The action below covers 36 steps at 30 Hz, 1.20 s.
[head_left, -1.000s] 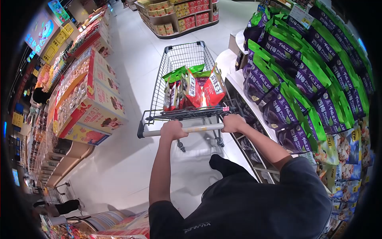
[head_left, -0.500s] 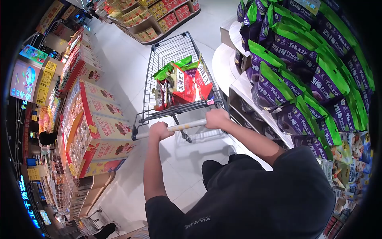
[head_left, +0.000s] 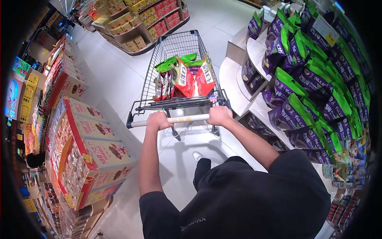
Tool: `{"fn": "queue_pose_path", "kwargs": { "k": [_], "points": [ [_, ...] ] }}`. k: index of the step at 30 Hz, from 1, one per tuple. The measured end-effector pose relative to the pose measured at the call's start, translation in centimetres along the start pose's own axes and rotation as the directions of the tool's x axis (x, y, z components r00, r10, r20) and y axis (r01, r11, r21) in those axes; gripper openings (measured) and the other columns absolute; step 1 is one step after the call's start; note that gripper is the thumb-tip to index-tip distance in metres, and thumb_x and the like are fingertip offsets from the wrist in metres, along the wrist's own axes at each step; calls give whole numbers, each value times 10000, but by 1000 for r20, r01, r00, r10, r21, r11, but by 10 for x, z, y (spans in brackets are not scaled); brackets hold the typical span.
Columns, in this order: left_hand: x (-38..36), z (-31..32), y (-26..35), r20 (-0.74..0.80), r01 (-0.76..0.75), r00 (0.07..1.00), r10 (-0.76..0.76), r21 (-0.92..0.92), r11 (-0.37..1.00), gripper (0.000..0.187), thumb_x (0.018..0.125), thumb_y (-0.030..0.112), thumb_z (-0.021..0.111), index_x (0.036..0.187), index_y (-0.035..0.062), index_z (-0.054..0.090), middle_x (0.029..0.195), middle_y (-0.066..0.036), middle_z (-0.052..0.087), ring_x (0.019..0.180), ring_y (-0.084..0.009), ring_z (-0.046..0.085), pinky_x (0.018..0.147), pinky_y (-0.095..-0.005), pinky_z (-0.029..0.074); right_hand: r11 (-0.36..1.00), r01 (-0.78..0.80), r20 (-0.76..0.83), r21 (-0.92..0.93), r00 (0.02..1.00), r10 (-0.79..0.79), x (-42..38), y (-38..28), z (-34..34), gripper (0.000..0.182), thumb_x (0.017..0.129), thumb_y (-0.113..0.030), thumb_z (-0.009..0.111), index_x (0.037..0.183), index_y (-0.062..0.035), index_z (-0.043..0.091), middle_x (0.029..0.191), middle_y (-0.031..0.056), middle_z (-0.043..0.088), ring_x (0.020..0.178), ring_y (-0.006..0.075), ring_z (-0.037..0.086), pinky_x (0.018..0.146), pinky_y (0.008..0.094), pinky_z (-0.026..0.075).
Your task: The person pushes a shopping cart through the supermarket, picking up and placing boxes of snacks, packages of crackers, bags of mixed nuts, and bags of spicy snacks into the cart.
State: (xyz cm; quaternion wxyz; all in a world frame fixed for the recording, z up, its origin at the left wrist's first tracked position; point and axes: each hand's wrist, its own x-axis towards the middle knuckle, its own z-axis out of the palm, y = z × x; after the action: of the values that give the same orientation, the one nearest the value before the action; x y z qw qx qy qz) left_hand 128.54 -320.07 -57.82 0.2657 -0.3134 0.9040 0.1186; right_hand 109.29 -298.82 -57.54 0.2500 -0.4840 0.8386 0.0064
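Note:
Both my hands grip the pale handle bar of a shopping cart [head_left: 149,85]. Toward the bar's left end, my left hand [head_left: 159,120] is wrapped round it, fingers closed. My right hand [head_left: 220,116] is closed round the bar near its right end. Between them a bare stretch of the handle [head_left: 187,118] shows yellowish lettering. Inside the wire basket, red and white snack bags [head_left: 184,81] stand near the handle. Behind them lie purple bags with green tops [head_left: 175,63]. The undersides of both hands are hidden.
On the right, a stepped display holds many purple and green prune bags [head_left: 294,113] close to the cart. Printed cartons of wrapped sweets [head_left: 93,131] line the left. A curved shelf of yellow and red boxes [head_left: 153,24] stands ahead. Pale tiled floor [head_left: 119,79] runs between.
The cart has rolled forward, its front turning slightly rightward. The shelf ahead is nearer, and the displays have shifted in view. A white shoe now shows below the handle. Both hands keep their grip.

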Motion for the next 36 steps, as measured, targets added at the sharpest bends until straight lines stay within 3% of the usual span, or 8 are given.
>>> {"fn": "queue_pose_path", "kwargs": {
  "k": [15,21,27,28,32,36],
  "points": [
    [156,-89,-76,-75,-147,986,152,70,987,430,609,462,708,834,98,741,871,-124,709,841,-291,680,788,-388,543,991,-135,-75,10,988,136,150,-25,-37,362,666,-346,657,779,-9,724,765,207,688,748,353,688,706,434,555],
    [232,-127,-86,-40,-141,988,147,122,982,471,618,519,673,883,138,755,906,-130,709,877,-302,675,824,-396,537,984,-127,-133,123,981,143,220,-10,-68,336,649,-322,660,761,-12,726,766,203,691,728,348,691,696,430,561],
    [312,-154,-100,-1,-176,984,179,154,972,433,634,489,649,890,157,755,877,-150,703,865,-341,663,816,-431,534,979,-146,-40,139,987,153,292,3,-95,294,648,-239,622,813,-22,734,803,179,703,749,326,699,690,412,567],
    [324,-160,-101,24,-166,986,164,157,974,449,639,494,647,910,154,755,890,-150,703,873,-333,663,823,-423,532,978,-125,-116,168,983,146,309,11,-86,315,628,-288,648,768,-18,728,721,187,685,701,348,690,688,433,560],
    [370,-182,-103,28,-192,981,190,178,965,481,651,537,664,900,135,756,938,-124,707,900,-290,673,842,-392,533,974,-155,-82,163,982,170,350,23,-105,324,632,-296,648,770,-13,727,758,197,691,726,353,688,700,425,559],
    [419,-206,-101,21,-214,977,213,154,965,473,631,492,666,906,116,750,899,-150,704,881,-312,669,829,-400,532,981,-141,-91,135,984,154,396,44,-119,348,652,-330,663,784,-14,728,780,193,695,758,347,689,718,423,556]
  ]
}}
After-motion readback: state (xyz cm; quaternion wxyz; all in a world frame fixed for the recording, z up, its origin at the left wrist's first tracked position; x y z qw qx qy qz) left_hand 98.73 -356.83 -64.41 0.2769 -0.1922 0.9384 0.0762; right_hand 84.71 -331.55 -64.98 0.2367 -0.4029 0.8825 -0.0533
